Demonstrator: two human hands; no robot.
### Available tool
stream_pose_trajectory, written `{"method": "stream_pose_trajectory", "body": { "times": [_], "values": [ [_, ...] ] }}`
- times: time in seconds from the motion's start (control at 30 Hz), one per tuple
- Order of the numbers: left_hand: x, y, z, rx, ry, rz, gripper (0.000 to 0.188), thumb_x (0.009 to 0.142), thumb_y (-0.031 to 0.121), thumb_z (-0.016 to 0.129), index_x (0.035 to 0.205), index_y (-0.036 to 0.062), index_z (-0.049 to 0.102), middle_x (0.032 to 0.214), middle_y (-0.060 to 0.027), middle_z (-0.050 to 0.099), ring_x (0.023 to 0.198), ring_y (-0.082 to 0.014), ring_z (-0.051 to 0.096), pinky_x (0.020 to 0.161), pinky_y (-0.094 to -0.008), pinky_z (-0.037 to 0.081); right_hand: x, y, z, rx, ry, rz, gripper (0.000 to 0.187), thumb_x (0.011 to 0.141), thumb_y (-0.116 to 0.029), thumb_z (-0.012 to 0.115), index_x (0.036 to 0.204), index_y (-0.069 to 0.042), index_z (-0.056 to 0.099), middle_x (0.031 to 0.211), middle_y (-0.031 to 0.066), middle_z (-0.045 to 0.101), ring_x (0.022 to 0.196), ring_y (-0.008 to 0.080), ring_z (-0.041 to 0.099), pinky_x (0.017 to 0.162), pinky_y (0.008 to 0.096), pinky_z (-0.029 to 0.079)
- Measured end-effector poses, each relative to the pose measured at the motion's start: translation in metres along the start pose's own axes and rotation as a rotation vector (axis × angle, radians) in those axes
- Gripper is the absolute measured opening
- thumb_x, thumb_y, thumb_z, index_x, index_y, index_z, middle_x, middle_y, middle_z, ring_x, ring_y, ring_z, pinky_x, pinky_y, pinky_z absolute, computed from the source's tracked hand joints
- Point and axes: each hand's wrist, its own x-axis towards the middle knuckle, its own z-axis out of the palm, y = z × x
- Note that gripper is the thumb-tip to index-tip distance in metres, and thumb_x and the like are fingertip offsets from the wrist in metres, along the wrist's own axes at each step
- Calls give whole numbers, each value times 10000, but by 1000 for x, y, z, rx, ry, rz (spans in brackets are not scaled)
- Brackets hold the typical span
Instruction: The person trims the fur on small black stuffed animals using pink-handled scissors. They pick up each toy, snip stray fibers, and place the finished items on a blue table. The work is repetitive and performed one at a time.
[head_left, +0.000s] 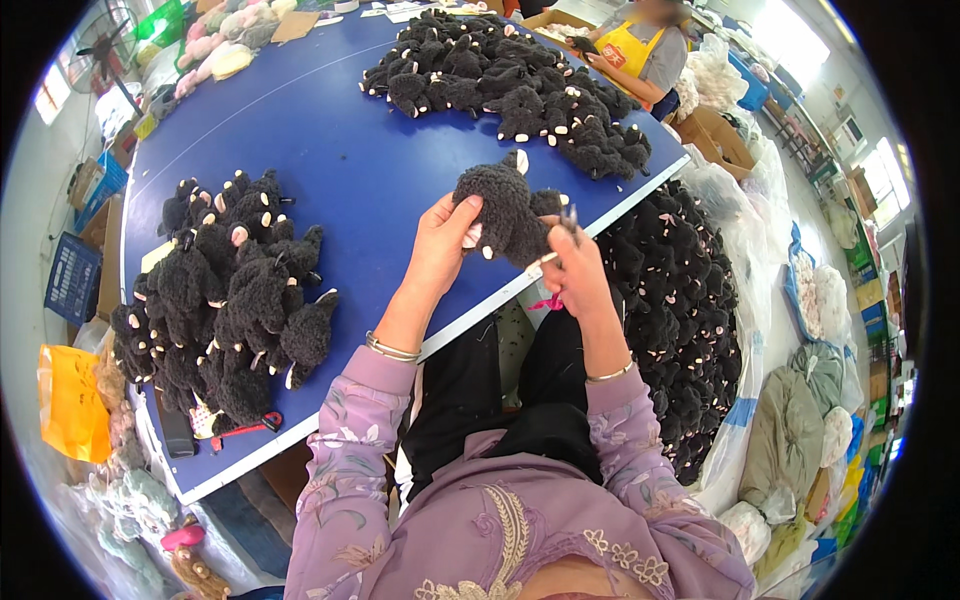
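A fuzzy black plush toy (497,208) with pale ear and paw pieces is held up over the blue table's near edge. My left hand (440,240) is closed on its left side, thumb on top. Against its right side is my right hand (578,272), fingers closed round a small metal-tipped tool (569,216); its exact kind is mostly hidden by the fingers. A bright pink strip (547,302) shows just below that hand. Whether the right fingers also grip the toy, I cannot tell.
Black plush toys lie in a left pile (240,300) and a far pile (500,75) on the blue table (370,190). More fill a large bag (680,320) at right. A red-handled tool (245,430) lies near left. A person in a yellow apron (630,50) works beyond.
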Motion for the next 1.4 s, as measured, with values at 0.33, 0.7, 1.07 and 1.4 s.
{"method": "stream_pose_trajectory", "body": {
  "times": [0.33,0.7,1.07,1.4],
  "values": [
    [0,4,-2,32,168,76,164,943,165,533,881,47,630,824,-22,653,673,-62,564,608,-211,440,-6,22,-15,-55,-136,25,128,899,-94,586,805,-48,513,568,-29,432,447,49,360,424,233,307],
    [4,9,-2,213,35,-203,495,990,502,315,1148,89,537,1213,-93,609,1046,-170,569,758,-296,466,-9,22,-47,-64,-117,-61,269,954,-177,554,727,-33,562,558,-13,462,430,68,363,420,236,304],
    [6,1,2,338,113,-271,517,995,461,338,1260,42,486,1172,-87,601,983,-157,561,768,-285,427,12,-1,-76,205,104,-367,180,942,-178,536,809,-96,447,590,-14,349,473,92,351,435,261,311],
    [4,-3,6,365,38,-265,401,1001,377,381,1142,39,544,1058,-80,633,862,-139,583,719,-263,444,135,-32,-109,-1041,514,-702,378,809,-206,648,1137,-21,616,1048,176,652,1036,310,625,899,370,479]
  ]
}}
